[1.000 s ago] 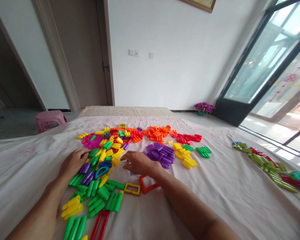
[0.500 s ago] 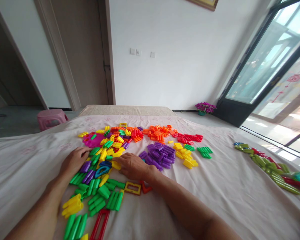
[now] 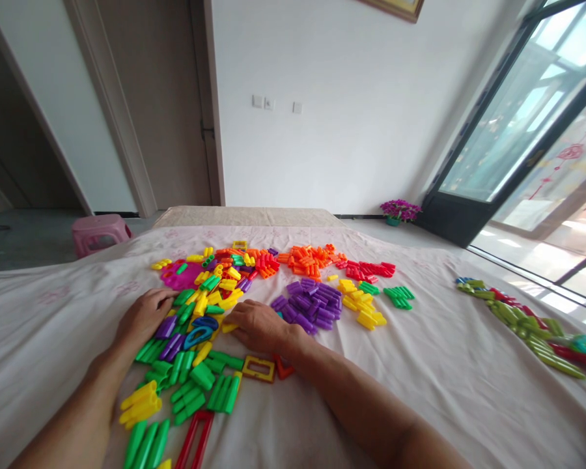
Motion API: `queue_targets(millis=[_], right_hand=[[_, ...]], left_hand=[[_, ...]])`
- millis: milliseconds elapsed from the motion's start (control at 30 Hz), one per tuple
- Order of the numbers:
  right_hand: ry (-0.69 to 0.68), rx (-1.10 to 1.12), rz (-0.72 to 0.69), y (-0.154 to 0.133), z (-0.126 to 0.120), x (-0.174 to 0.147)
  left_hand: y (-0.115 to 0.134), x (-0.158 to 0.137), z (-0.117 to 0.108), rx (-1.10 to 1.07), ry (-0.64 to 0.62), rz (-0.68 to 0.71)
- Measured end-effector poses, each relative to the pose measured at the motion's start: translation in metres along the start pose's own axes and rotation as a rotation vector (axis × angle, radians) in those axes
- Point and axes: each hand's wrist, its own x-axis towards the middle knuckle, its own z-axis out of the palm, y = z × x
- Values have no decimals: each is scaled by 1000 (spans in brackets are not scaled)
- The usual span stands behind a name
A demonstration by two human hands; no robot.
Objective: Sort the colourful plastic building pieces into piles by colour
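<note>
At the left side of the mixed pile, my left hand (image 3: 149, 314) rests with fingers loosely apart and bent, its fingertips by a green plastic block (image 3: 183, 298). My right hand (image 3: 258, 324) is closed on a yellow plastic block (image 3: 229, 327) at the pile's right side. Its fingers hide part of that block. Between the hands lie yellow blocks (image 3: 201, 303), purple blocks (image 3: 172, 345) and blue curved pieces (image 3: 198, 335). Nearer to me are green tube-shaped blocks (image 3: 204, 376) and a yellow rectangular frame (image 3: 258, 369).
Purple blocks (image 3: 308, 305) are heaped right of my right hand. Orange blocks (image 3: 310, 260), red blocks (image 3: 368, 270), yellow blocks (image 3: 359, 301) and green blocks (image 3: 399, 297) lie beyond. Green and red pieces (image 3: 527, 329) line the cloth's (image 3: 449, 365) right side. A pink stool (image 3: 100, 234) stands left.
My right hand has drawn slightly back from the middle of the pile, and the yellow block has shifted with its fingers. My left hand stays in nearly the same place.
</note>
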Motion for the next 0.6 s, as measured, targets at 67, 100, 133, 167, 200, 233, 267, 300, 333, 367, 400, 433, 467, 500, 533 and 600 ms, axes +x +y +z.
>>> queue_targets(millis=[67,100,133,167,200,233,267,300,333,367,400,433,467,500,533,600], right_hand=[[-2,-7,2,0,-1,0],[-1,-11,3,0,-1,-1],[1,-14,4,0,-1,-1],[3,-18,5,0,-1,-1],[5,-22,5,0,0,-1],[6,-24,3,0,0,-1],[6,-26,0,0,0,-2],[7,-27,-3,0,1,-2],[6,-27,-5,0,1,-2],[5,-28,-6,1,1,-2],[3,-27,-5,1,1,-2],[1,-26,-4,1,2,-2],[-1,-24,-4,1,2,-2],[-3,-22,-4,2,2,-2],[-4,-20,-5,2,3,-2],[-6,-16,-7,3,3,-2]], left_hand=[[0,0,0,-1,-5,-1],[1,0,0,-3,-7,-1],[1,0,0,-4,-7,-1],[0,0,0,-6,-7,-1],[0,0,0,-6,-5,-1],[0,0,0,-6,-6,0],[-1,0,0,-6,-6,1],[-2,0,1,-5,-7,3],[-2,0,1,-3,-7,5],[-3,0,1,0,-6,7],[-3,0,1,3,-4,10],[-3,0,1,6,0,13],[-3,0,1,10,2,15],[-2,0,1,14,4,15],[-2,0,1,17,5,12],[0,0,0,23,1,0]])
